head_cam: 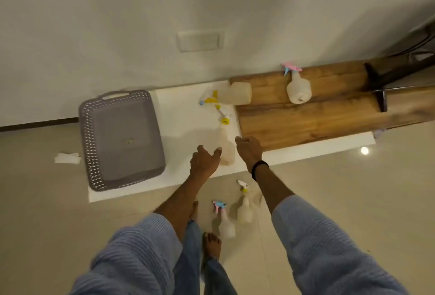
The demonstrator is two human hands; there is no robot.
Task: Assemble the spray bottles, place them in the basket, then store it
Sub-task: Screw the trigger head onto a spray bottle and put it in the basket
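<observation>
**Two hands flank a lying bottle (226, 144)**

The left hand (204, 161) and right hand (250, 151) hang loosely open, gripping nothing, either side of it at frame centre. It lies on the white board (183, 116), long axis up-frame, yellow nozzle (225, 119) toward the wall (117, 12). The basket (120, 139) sits centre-left.

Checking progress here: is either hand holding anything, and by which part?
Nothing is held. The left hand and right hand are open on either side of the yellow-capped spray bottle; left fingertips reach its lower body, contact unclear.
</observation>
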